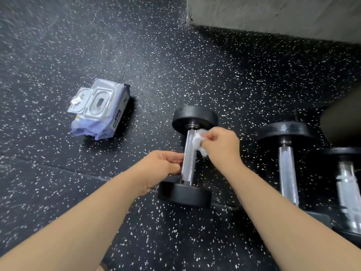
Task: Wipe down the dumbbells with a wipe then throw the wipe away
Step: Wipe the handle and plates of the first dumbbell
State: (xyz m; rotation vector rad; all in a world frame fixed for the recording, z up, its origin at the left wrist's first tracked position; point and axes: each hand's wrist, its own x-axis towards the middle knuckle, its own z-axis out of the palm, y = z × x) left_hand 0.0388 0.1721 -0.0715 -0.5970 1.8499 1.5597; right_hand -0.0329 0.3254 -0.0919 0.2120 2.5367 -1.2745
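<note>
Surface: black rubber gym floor (156,65) with white flecks, filling most of the frame.

Two bare forearms enter from the bottom edge. Centre frame: black round-headed dumbbell with knurled steel handle (188,159) lies on the floor, its near head at lower centre.

Left hand (156,169): fingers curled round the lower part of the handle, gripping it.

Right hand (220,145): fingers pinching a crumpled white wipe (197,141), which is pressed to the upper part of the same handle, just below the far head.

Right of frame: second matching dumbbell (288,169), then a third (347,192) at the right edge, partly cut off.

Upper left: lilac soft pack of wipes (99,110), plastic lid flipped open, one sheet poking out.

Upper right: grey concrete wall (273,14).
</note>
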